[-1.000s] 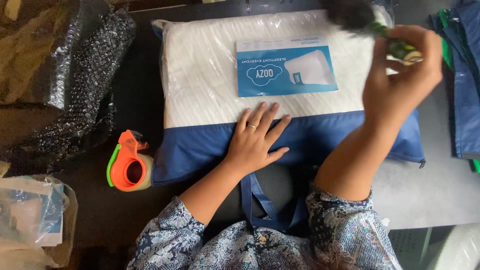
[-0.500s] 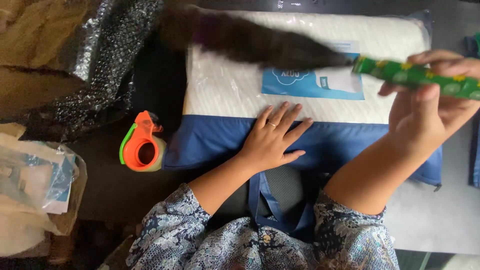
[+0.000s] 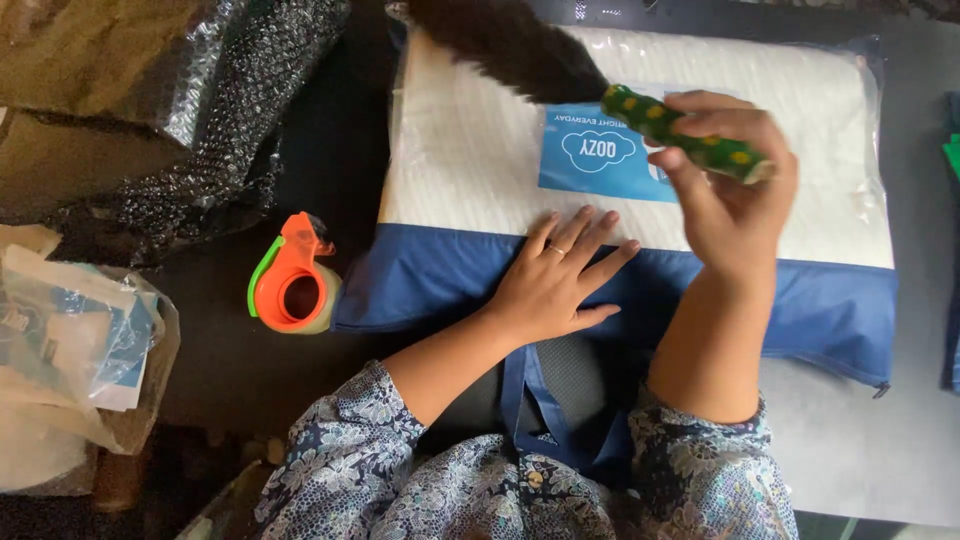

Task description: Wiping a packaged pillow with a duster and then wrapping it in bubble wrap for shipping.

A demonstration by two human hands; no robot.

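Dark table (image 3: 350,150), right hand (image 3: 735,195) gripping green-handled duster (image 3: 560,70) (dark, blurred, perhaps feathers), left hand (image 3: 555,280) spread flat on pillow (image 3: 470,160)

White-and-blue pillow package (image 3: 470,180) at centre, blue rectangular label (image 3: 590,150) on top, clear plastic bag (image 3: 70,340) at left edge

A dark bench (image 3: 210,360) carries a packaged white-and-blue pillow (image 3: 470,190), an orange tape dispenser (image 3: 292,280) just beside its left edge, crumpled bubble wrap (image 3: 200,130), and clear plastic bags (image 3: 70,340) at far left.
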